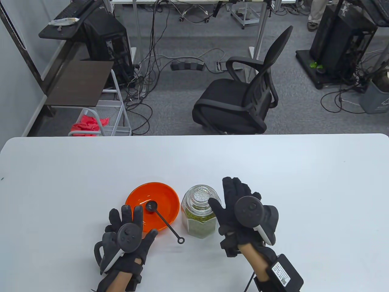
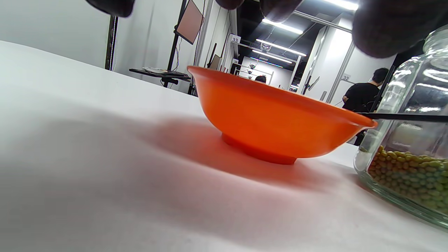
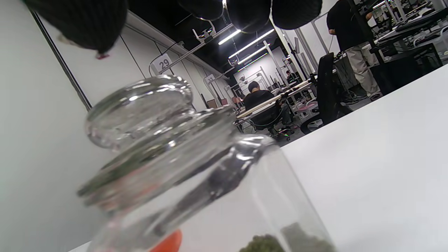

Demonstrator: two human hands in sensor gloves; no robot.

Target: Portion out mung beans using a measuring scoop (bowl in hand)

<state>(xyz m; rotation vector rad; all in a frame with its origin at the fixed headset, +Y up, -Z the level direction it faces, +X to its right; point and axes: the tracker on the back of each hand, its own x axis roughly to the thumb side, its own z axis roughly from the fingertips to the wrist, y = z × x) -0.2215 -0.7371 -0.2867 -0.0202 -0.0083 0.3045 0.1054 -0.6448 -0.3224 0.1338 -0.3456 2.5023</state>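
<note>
An orange bowl (image 1: 153,205) (image 2: 269,115) stands on the white table (image 1: 273,170). A black measuring scoop (image 1: 162,217) lies with its cup inside the bowl and its handle over the near rim onto the table. Right of the bowl stands a glass jar (image 1: 200,213) (image 2: 409,147) (image 3: 196,182), part full of green mung beans, its glass lid on. My left hand (image 1: 129,226) hovers at the bowl's near-left rim with fingers spread straight. My right hand (image 1: 235,200) hangs beside the jar's right side, fingers straight, thumb by the lid; touching cannot be told.
A black office chair (image 1: 240,97) stands beyond the table's far edge, amid cables and computer towers. A person (image 3: 350,38) stands at the back right. The table surface stretches bare to both sides of the bowl and jar.
</note>
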